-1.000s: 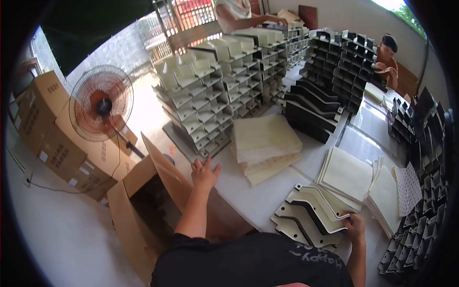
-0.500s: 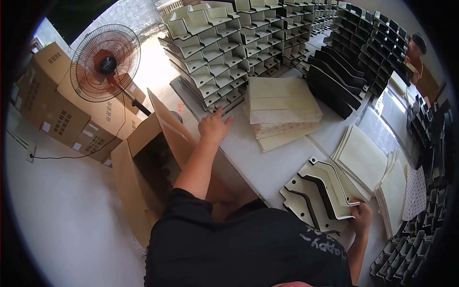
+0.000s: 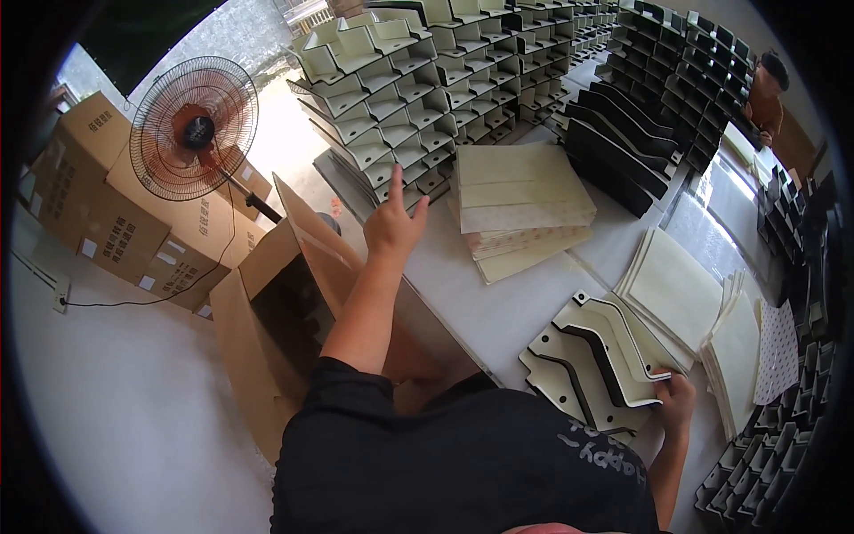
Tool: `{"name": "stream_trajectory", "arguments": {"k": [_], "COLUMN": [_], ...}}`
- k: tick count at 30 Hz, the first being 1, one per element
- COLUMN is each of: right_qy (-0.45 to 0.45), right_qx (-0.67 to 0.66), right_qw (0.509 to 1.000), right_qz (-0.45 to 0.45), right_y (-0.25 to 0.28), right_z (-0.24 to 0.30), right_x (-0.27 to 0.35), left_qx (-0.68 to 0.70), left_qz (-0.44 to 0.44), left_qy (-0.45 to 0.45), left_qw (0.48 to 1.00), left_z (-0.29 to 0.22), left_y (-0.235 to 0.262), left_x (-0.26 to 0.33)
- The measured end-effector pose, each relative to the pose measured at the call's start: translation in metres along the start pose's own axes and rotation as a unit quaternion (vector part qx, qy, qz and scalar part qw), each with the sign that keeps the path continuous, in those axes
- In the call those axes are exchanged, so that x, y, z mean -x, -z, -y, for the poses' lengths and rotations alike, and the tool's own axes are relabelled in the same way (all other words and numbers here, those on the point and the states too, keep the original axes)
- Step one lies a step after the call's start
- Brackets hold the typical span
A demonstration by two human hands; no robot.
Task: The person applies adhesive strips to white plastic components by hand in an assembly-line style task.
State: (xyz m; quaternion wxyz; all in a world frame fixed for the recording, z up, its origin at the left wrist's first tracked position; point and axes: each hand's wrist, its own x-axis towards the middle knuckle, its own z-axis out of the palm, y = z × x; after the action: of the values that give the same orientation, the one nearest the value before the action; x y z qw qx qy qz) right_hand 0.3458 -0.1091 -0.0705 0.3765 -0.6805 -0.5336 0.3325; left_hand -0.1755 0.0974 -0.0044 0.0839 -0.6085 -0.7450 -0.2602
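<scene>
My left hand is stretched out over the white table, fingers apart and holding nothing, close to the nearest stack of cream moulded trays. A pile of flat cream sheets lies just to its right. My right hand rests at the near right of the table and grips the edge of a cream flat shaped piece with a dark curved channel, the top one of a small overlapping pile.
An open cardboard box stands on the floor left of the table. A standing fan and stacked cartons are further left. Black moulded trays fill the back right; another person sits there. More cream sheets lie right.
My left hand has reached further forward toward the cream tray stack. The view has tipped down and nearer to the table. My right hand stays on the shaped piece.
</scene>
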Motion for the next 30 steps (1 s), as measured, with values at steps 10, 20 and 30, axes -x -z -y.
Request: {"name": "stream_trajectory", "arguments": {"k": [10, 20, 30], "right_qy": [0.004, 0.007, 0.011], "right_qx": [-0.009, -0.008, -0.015], "right_qw": [1.0, 1.0, 1.0], "right_qz": [0.004, -0.004, -0.019], "right_y": [0.0, -0.002, -0.003], "right_z": [0.002, 0.001, -0.005], "right_x": [0.0, 0.001, 0.001], "left_qx": [0.005, 0.107, 0.036], "left_qz": [-0.117, -0.131, -0.134], "left_qy": [-0.03, 0.002, 0.018], "left_qw": [0.993, 0.985, 0.99], "left_z": [0.01, -0.008, -0.029], "left_y": [0.019, 0.046, 0.086], "left_x": [-0.018, -0.037, -0.061]}}
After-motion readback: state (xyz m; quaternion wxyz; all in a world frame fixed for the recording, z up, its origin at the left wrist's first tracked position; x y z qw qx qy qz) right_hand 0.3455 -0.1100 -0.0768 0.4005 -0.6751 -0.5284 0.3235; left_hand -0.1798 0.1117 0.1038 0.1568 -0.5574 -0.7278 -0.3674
